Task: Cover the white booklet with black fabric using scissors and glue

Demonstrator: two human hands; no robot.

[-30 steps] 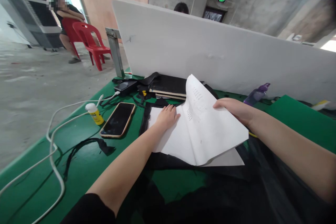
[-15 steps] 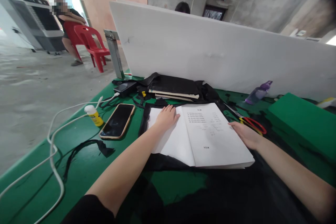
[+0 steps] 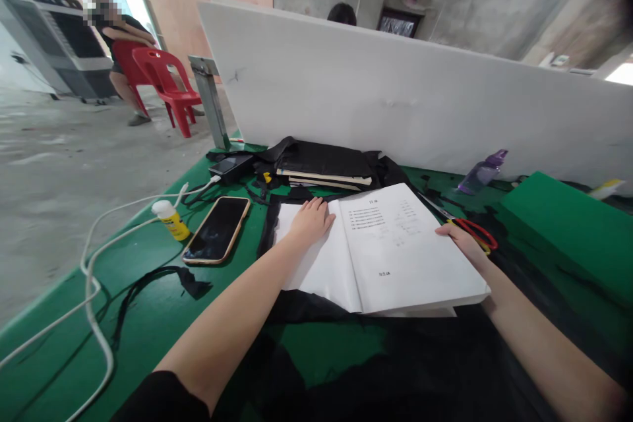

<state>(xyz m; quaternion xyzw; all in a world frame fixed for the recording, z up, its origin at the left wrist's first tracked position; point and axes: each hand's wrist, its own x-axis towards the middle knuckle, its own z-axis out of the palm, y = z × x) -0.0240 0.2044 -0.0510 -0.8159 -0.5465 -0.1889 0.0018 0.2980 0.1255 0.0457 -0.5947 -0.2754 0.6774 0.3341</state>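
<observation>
An open book [image 3: 415,264] with white pages lies in front of me, a few printed lines on its right page. Beneath it, black cloth [image 3: 309,304] shows along the left and lower edges. My left hand [image 3: 312,219] rests flat on the left page, fingers stretched out. My right hand [image 3: 465,247] grips the right edge of the page block, thumb on top and the other fingers hidden below. That block is slightly raised, with a loose sheet showing under its lower edge. Scissors [image 3: 477,236] with red and yellow handles lie just beyond my right hand.
Left of the book are a phone [image 3: 217,229], a yellow glue bottle [image 3: 173,221] and white cables [image 3: 91,303]. Black-covered books [image 3: 324,161] lie behind. A purple bottle [image 3: 482,173] and green box [image 3: 568,231] are right. A white partition [image 3: 395,86] borders the table; a person sits beyond.
My right hand has lifted the right side of the page block a little and moved slightly right. My left hand stays flat on the left page. The view has shifted slightly.
</observation>
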